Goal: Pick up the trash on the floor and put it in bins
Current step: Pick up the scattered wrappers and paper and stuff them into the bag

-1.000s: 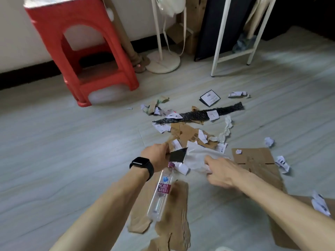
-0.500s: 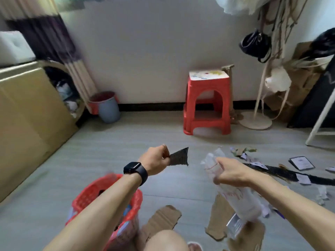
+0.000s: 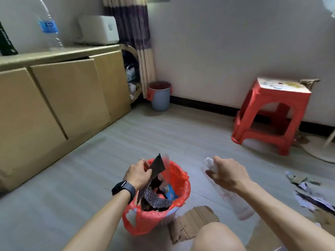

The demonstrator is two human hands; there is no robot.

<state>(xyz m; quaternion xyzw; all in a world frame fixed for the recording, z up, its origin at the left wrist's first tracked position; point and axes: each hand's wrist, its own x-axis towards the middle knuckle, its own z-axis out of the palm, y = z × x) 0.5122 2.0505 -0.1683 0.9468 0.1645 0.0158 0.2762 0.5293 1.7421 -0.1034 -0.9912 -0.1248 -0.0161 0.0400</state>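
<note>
Now my left hand (image 3: 138,173) pinches a black scrap (image 3: 158,167) right over the red bin (image 3: 145,221), which has trash in it. My right hand (image 3: 226,173) grips a clear plastic piece (image 3: 237,203) beside the bin, above the floor (image 3: 72,178).

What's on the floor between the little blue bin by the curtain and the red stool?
Nothing: the head view shows only bare floor between the blue bin and the red stool.

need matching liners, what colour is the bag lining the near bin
Red: the bin bag shows clearest in the head view.
</note>
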